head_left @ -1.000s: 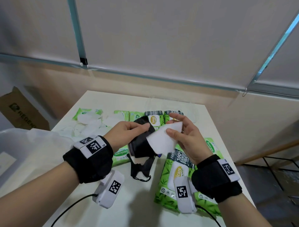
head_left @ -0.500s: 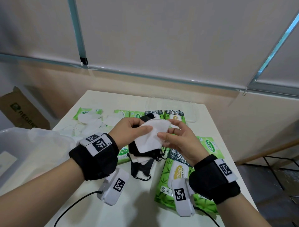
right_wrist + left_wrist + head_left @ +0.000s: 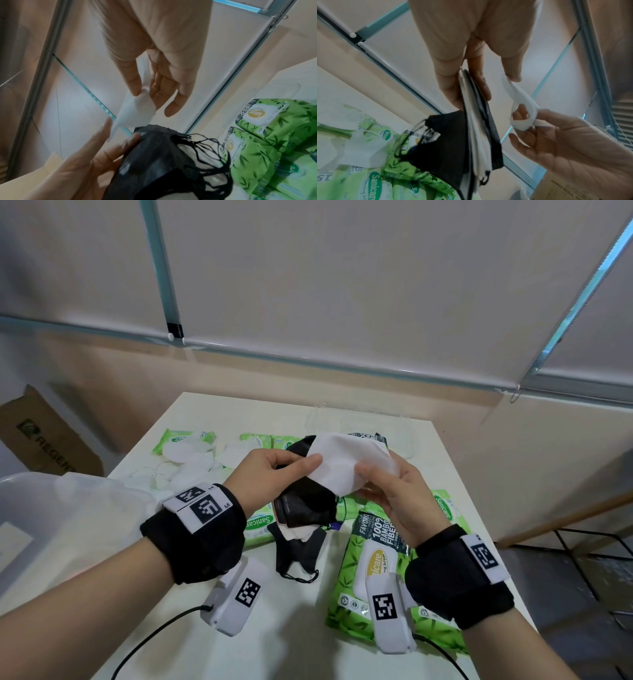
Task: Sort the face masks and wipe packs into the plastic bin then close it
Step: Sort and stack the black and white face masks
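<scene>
white mask (image 3: 346, 463), black masks (image 3: 305, 505), green leaf-patterned wipe packs (image 3: 346, 587), white table (image 3: 274, 645).

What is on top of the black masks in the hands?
A white mask lies on the stack of black masks, held by the left hand and the right hand. More white layers peek out; their number is hidden.

Head view looks down over table (image 3: 191, 642); 2 wrist views close, looking up along hands, sharing masks.

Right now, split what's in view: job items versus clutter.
Job: white mask, black masks, loose white masks, wipe packs, bin, lid.
Clutter: cardboard box, blinds, metal frame.
</scene>
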`<control>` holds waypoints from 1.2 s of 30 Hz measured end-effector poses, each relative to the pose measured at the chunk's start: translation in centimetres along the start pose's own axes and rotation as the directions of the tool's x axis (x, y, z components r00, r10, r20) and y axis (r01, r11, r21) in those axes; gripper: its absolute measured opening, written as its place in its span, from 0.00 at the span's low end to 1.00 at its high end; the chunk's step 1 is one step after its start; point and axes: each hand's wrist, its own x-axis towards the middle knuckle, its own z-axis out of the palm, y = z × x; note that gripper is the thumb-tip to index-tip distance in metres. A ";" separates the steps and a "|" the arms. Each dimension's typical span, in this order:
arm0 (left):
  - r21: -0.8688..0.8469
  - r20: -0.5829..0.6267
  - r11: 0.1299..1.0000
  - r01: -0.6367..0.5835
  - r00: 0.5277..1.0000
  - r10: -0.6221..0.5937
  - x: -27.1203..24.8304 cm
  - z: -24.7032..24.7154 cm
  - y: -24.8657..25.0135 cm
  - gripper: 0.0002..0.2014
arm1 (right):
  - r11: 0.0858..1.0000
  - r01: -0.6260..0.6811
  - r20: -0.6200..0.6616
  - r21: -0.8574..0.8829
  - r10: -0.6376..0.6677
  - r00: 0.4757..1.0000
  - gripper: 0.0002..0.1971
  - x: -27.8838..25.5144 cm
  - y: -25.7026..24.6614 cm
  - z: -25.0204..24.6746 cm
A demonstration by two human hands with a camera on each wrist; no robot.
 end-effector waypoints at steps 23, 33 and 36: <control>0.065 0.103 0.997 -0.049 0.994 0.042 -0.3 0.3 0.7 0.17 | 0.970 0.243 0.084 -0.002 -0.242 0.967 0.18 -0.3 -0.4 0.4; 0.099 0.090 0.993 -0.066 0.994 0.057 -0.1 -0.4 0.9 0.13 | 0.967 0.096 0.065 -0.234 -0.084 0.994 0.25 -0.9 -0.7 0.0; 0.169 0.078 0.984 -0.058 0.996 0.045 0.2 -0.7 0.7 0.14 | 0.923 0.043 0.048 -0.383 -0.026 0.999 0.41 -0.6 -0.5 -0.6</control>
